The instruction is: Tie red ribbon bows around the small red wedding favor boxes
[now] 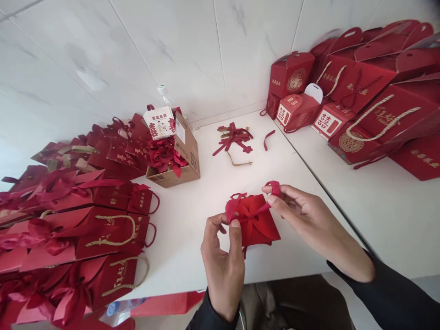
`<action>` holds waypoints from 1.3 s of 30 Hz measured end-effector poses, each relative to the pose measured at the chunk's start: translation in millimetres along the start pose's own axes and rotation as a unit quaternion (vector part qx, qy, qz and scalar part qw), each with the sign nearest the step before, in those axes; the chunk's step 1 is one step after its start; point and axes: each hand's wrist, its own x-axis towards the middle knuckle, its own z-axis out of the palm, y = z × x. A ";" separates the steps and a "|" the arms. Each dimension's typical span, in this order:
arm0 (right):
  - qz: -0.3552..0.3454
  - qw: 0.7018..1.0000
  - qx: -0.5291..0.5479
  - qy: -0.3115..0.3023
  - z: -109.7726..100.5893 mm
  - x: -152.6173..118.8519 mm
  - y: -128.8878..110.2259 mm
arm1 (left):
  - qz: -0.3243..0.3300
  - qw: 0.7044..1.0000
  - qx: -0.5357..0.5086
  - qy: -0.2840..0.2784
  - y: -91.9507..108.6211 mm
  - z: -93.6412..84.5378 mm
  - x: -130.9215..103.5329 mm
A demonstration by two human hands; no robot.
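A small red gift box (261,229) with folded petal-like flaps rests on the white table close to me. Across its top runs a red ribbon (253,213), knotted or crossed at the middle. My left hand (223,252) pinches the ribbon's left part between thumb and fingers, at the box's left edge. Raised off the box's upper right, my right hand (299,206) grips the other ribbon end, which curls around its fingertips. Both hands are closed. Thin red cord shows at the box's back and front edges.
A cardboard box (187,153) full of red ribbon bows and a printed card (160,123) stands at back left. Red cords and straps (235,137) lie mid-table. Red gift boxes with bows (113,233) fill the left; more red boxes (378,87) stand along the right by the wall.
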 end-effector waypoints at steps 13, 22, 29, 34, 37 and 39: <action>-0.113 0.937 -0.307 0.119 7.8 -13.8 2.8 | -0.104 0.959 -0.264 0.011 11.9 -2.4 21.3; -0.184 0.926 -0.328 0.046 1.6 -7.8 1.6 | -0.242 0.892 -0.382 0.008 18.3 -8.2 24.1; -0.183 0.924 -0.334 0.010 -6.8 -8.7 -14.0 | -0.103 0.981 -0.164 -0.026 12.0 -17.0 24.8; -0.241 0.912 -0.333 0.003 -10.0 -5.3 -16.9 | 0.065 0.998 0.013 0.023 10.9 -14.1 21.6; -0.224 0.923 -0.311 -0.016 -10.2 -2.6 -18.3 | 0.070 0.996 0.021 0.045 15.9 -10.6 18.6; -0.212 0.929 -0.302 -0.023 -10.5 -1.2 -18.9 | 0.068 0.997 0.008 0.045 19.0 -9.5 16.8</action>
